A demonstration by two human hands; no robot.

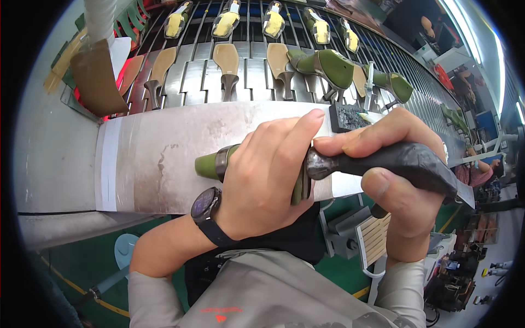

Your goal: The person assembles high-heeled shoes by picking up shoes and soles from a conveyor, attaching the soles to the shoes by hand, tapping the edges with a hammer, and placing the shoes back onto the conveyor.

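My left hand (262, 169), with a dark watch on its wrist, is closed around a green shoe (206, 165) above the pale bench. A dark shiny band runs around the shoe's left end, and the fingers cover most of the rest. My right hand (404, 158) grips a hammer-like hand tool (394, 164) with a black-wrapped body. Its rounded metal head sits at the shoe's right end, beside my left fingers; whether it touches the shoe I cannot tell.
Behind the bench (164, 158) runs a slatted metal conveyor (191, 82). It carries tan soles with grey heels (226, 63), green high-heeled shoes (331, 68) and yellow-soled pieces (273, 24). A black block (347, 117) stands at the bench's far edge. A brown panel (97, 79) hangs at the left.
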